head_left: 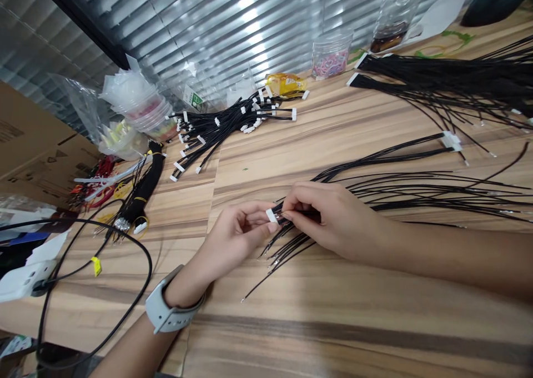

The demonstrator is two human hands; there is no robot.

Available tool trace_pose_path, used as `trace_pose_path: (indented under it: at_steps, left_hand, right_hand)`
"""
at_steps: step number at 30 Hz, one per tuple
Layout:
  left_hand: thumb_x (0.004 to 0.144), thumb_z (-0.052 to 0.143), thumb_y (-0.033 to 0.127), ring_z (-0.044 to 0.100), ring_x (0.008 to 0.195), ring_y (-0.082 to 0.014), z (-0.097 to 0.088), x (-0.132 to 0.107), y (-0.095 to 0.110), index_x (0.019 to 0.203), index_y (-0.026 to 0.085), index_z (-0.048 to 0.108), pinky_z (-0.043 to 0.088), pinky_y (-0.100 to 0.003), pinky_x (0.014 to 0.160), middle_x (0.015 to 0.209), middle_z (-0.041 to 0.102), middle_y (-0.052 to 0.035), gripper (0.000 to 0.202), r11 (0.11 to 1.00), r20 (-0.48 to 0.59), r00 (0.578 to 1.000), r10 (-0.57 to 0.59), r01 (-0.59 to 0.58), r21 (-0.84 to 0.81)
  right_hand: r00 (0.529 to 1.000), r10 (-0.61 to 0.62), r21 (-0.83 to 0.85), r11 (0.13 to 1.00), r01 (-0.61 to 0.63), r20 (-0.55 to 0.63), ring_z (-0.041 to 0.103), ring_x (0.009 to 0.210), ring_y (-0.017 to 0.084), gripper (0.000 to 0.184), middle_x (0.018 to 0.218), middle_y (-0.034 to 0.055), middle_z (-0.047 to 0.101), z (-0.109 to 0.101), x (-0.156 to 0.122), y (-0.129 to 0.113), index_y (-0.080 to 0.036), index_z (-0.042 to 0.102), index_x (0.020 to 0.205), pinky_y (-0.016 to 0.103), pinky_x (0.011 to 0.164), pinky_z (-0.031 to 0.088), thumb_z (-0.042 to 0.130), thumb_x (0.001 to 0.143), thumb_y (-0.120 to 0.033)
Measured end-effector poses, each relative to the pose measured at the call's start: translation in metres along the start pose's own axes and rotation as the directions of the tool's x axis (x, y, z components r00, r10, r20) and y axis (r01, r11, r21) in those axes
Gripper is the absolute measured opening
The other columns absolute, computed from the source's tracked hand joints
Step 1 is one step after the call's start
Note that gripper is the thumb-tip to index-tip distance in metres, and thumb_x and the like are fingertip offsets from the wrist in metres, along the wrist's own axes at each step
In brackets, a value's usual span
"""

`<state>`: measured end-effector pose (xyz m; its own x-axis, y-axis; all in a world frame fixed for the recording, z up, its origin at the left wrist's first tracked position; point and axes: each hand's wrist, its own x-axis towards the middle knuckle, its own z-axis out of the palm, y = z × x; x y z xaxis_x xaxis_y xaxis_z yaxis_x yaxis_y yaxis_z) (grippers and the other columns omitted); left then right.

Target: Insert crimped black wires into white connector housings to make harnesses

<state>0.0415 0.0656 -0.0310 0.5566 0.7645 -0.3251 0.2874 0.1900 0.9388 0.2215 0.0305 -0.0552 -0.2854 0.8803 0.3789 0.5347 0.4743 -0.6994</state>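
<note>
Between the fingertips of my left hand is a small white connector housing. My right hand pinches a black wire close to that connector, its fingertips almost meeting it; the wire's tip is mostly hidden by the fingers. Below my hands lie loose black wires with bare metal terminals at their ends. More black wires stretch out to the right under my right wrist. Just behind, a bunch of wires ends in white connectors.
Finished-looking short cables with white connectors are heaped at the back. Long wire bundles lie at back right. Plastic tubs, a jar of rubber bands and a tied wire bundle stand around. A power strip with a looped cord lies left.
</note>
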Motion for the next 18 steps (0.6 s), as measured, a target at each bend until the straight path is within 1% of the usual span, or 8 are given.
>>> trace_pose_path:
  at_steps: [4, 10, 15, 18]
  left_hand:
    - [0.072, 0.068, 0.019, 0.060, 0.072, -0.0117, -0.0019, 0.0014, 0.0002, 0.094, 0.014, 0.064, 0.044, -0.022, 0.068, 0.078, 0.070, -0.0029, 0.023, 1.000, 0.027, 1.000, 0.003, -0.004, 0.008]
    - [0.072, 0.068, 0.020, 0.060, 0.072, -0.0118, -0.0017, -0.0002, 0.0005, 0.093, 0.016, 0.064, 0.044, -0.021, 0.066, 0.078, 0.070, -0.0025, 0.022, 0.999, 0.020, 1.000, 0.007, -0.008, 0.033]
    - [0.078, 0.062, 0.023, 0.056, 0.067, -0.0113, 0.0007, -0.0042, -0.0005, 0.104, 0.018, 0.065, 0.041, -0.020, 0.058, 0.077, 0.068, -0.0026, 0.027, 0.980, 0.002, 0.999, 0.037, -0.037, 0.197]
    - [0.080, 0.060, 0.022, 0.056, 0.070, -0.0122, 0.0028, -0.0072, -0.0005, 0.108, 0.020, 0.064, 0.042, -0.021, 0.062, 0.078, 0.067, -0.0023, 0.028, 0.959, 0.010, 0.995, 0.101, -0.100, 0.265]
  right_hand:
    - [1.000, 0.012, 0.034, 0.999, -0.012, 0.004, 0.046, 0.057, 0.008, 0.009, 0.064, -0.0021, 0.055, -0.0008, 0.0005, 0.0001, -0.015, 0.057, 0.073, 0.020, 0.054, 0.032, 0.052, 0.077, -0.008]
    - [0.999, 0.028, 0.053, 0.998, -0.029, 0.023, 0.047, 0.057, 0.008, 0.010, 0.064, -0.0019, 0.056, -0.0016, 0.0008, -0.0003, -0.015, 0.058, 0.072, 0.020, 0.055, 0.033, 0.053, 0.077, -0.008]
    - [0.999, 0.014, 0.034, 0.999, -0.015, 0.042, 0.046, 0.058, 0.009, 0.012, 0.065, -0.0007, 0.055, 0.0002, -0.0002, -0.0001, -0.015, 0.060, 0.075, 0.021, 0.055, 0.032, 0.050, 0.081, -0.011]
    - [0.998, -0.024, 0.020, 1.000, 0.023, 0.050, 0.047, 0.059, 0.010, 0.014, 0.067, 0.0010, 0.056, 0.0018, -0.0012, 0.0012, -0.013, 0.060, 0.077, 0.022, 0.056, 0.033, 0.047, 0.084, -0.012]
